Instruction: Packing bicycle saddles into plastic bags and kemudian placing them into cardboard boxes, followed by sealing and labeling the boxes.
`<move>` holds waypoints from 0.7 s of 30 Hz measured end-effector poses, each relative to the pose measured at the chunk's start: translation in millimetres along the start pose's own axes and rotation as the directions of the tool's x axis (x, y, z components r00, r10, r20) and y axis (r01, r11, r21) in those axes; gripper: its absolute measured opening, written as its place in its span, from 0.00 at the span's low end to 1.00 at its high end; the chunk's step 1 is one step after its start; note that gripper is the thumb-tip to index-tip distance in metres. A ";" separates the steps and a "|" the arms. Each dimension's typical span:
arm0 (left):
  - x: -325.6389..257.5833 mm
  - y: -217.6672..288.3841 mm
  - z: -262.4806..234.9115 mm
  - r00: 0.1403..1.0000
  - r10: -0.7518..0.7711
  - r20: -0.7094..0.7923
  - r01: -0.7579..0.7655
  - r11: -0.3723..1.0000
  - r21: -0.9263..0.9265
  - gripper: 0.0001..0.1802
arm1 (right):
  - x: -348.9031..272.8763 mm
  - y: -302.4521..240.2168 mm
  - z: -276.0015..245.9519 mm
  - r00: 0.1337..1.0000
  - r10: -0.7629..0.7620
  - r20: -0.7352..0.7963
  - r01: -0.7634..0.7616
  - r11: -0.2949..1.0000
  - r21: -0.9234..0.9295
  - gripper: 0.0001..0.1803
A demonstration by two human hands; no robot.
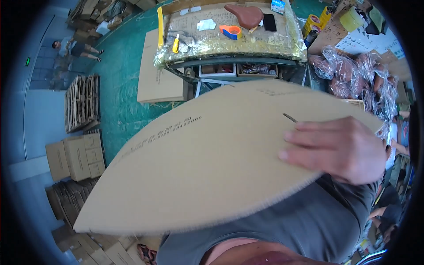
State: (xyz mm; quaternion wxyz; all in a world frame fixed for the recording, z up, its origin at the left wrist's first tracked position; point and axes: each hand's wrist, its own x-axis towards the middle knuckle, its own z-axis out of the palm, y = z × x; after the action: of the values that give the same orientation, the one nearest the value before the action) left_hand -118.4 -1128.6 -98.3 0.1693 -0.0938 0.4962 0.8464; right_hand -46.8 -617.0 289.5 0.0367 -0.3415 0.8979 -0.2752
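The right hand (342,152) is laying its fingers over the near face of a broad cardboard sheet (212,150), just below a short dark slot; the thumb is hiding from me, so I can't tell how tightly it is pinching. The left hand is not showing in the head view. The sheet itself is spreading leftward from the grip, tilting in front of the wearer's grey shirt (282,221), its matte brown surface carrying faint dark print and its lower edge looking slightly fuzzy.

Beyond the grip, a table (274,49) is wearing crinkled, shiny film along its front edge. On it a smooth brown saddle (245,17), tapering to a nose, is lying near a flat black phone (269,22). An orange and blue tape dispenser (229,34) is sitting just beside them, and a yellow-handled tool (176,45) is resting farther left.

Above and to the right of the grip, a heap of brown pieces (342,73) is gleaming under wrinkled clear plastic. Well to the left, rough slatted pallets (82,104) are standing on the glossy green floor (119,84), with square-edged cartons (77,158) sitting nearer the wearer.
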 end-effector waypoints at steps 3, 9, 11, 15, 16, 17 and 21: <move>61.5 -55.7 22.1 1.000 0.031 0.000 -0.031 0.986 -0.166 0.51 | -5.3 72.0 64.8 0.994 0.102 -0.025 -0.099 0.991 0.088 0.26; 132.1 -48.8 30.6 0.762 0.075 -0.643 -0.216 0.966 -0.144 0.69 | 8.8 212.4 246.9 0.891 0.323 0.318 -0.368 0.926 0.091 0.28; 143.6 -10.0 -4.5 0.534 0.175 -0.827 -0.184 0.979 0.088 0.69 | 0.4 208.3 260.5 0.945 0.219 0.244 -0.281 0.924 0.258 0.35; 147.3 55.7 -96.0 0.558 0.132 -0.819 -0.032 0.990 0.138 0.64 | -102.7 240.1 266.3 0.789 0.356 0.501 -0.571 0.725 0.384 0.54; 141.1 67.4 -125.8 0.553 0.134 -0.822 -0.033 0.990 0.140 0.64 | -114.7 243.0 253.5 0.695 0.408 0.592 -0.679 0.643 0.355 0.52; 134.8 73.0 -155.9 0.610 0.166 -0.775 -0.061 0.985 0.163 0.60 | -124.0 252.2 255.3 0.719 0.403 0.566 -0.677 0.588 0.441 0.47; 144.0 32.2 -139.8 0.591 0.168 -0.789 -0.215 0.975 0.047 0.40 | -103.6 240.9 226.4 0.801 0.522 0.292 -0.594 0.749 0.293 0.32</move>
State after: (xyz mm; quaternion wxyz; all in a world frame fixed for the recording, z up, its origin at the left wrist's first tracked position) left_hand -265.2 -1237.1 -187.7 -0.1606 -0.4067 0.5042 0.7447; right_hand -53.1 -509.3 -39.7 0.2673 -0.0677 0.8823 -0.3814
